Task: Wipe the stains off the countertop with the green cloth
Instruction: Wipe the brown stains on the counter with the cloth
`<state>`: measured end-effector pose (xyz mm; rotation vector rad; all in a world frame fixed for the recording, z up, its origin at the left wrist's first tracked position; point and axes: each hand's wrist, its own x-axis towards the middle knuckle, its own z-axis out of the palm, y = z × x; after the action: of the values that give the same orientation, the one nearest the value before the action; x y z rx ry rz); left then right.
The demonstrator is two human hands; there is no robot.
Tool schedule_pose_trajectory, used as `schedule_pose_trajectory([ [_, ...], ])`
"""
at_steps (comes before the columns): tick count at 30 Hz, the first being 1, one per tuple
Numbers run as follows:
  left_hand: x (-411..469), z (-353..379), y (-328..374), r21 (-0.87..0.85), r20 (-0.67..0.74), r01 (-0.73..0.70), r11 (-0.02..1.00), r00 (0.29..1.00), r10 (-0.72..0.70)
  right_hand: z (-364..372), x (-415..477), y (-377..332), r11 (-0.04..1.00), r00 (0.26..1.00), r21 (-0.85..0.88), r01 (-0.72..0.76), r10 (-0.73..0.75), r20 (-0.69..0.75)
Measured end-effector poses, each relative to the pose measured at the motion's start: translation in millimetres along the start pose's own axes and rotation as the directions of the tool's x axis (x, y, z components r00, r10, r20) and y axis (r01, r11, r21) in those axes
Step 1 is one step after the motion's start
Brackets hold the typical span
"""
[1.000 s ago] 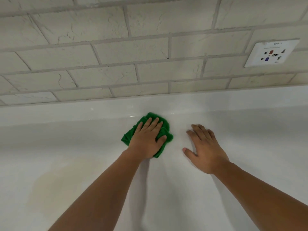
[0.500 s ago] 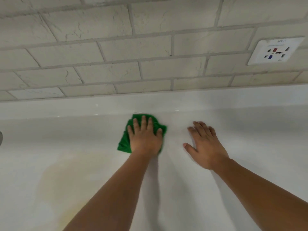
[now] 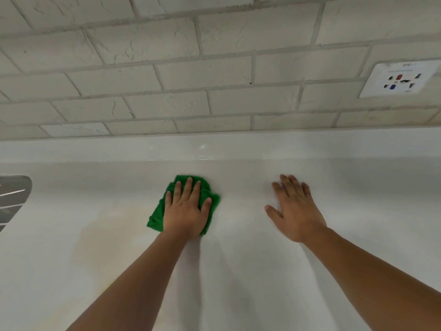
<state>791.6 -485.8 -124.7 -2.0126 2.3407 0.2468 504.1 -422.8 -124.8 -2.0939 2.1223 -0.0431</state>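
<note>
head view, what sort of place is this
Probably a kitchen: a white countertop runs along a brick-tiled wall with a socket set in it, and a ribbed metal piece at the left edge may be part of a sink drainer.

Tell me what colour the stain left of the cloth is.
The stain is faint yellowish-brown, seen in the head view.

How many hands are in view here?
2. The left hand presses flat on the green cloth mid-countertop. The right hand rests flat on the bare surface to the cloth's right. Both show fully.
</note>
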Motion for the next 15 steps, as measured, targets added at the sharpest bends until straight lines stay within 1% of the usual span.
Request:
schedule_pose_trajectory([
  [2,19.7,-2.1,20.8,-0.033,0.037,0.103,0.994,0.994,-0.101,0.3,0.7,0.7,1.0,1.0,0.0,0.0,0.0,-0.002],
  [4,26.4,-1.8,46.5,-0.048,0.054,0.119,0.992,0.992,-0.116,0.0,1.1,0.7,1.0,1.0,0.003,0.006,-0.006,0.007],
  [6,18.2,1.1,68.7,-0.033,0.04,0.022,0.999,0.999,-0.021,0.0,0.5,1.0,1.0,1.0,0.014,0.011,-0.011,0.006],
  [8,-2.2,5.3,78.3,-0.019,0.017,-0.133,0.991,0.991,0.133,0.1,-0.8,3.6,0.999,1.0,0.046,0.018,-0.017,-0.006],
  [10,-23.6,7.9,68.0,-0.014,0.009,-0.29,0.957,0.957,0.29,0.4,-0.7,6.1,0.996,1.0,0.085,0.029,-0.029,-0.013],
  [12,-28.9,8.6,45.1,-0.01,0.019,-0.382,0.924,0.924,0.383,-0.9,2.7,8.6,0.991,0.999,0.131,0.033,-0.034,0.004],
  [13,-22.3,8.7,33.2,0.002,0.003,-0.386,0.923,0.923,0.386,-1.4,4.8,10.2,0.987,0.999,0.157,0.031,-0.034,0.013],
  [14,-12.0,8.8,21.3,0.018,-0.024,-0.344,0.939,0.939,0.344,-3.7,6.3,10.9,0.983,0.999,0.181,0.035,-0.04,0.021],
  [15,0.9,8.6,15.5,0.019,-0.048,-0.262,0.965,0.964,0.263,-6.3,6.1,14.3,0.979,0.998,0.198,0.047,-0.053,0.025],
])
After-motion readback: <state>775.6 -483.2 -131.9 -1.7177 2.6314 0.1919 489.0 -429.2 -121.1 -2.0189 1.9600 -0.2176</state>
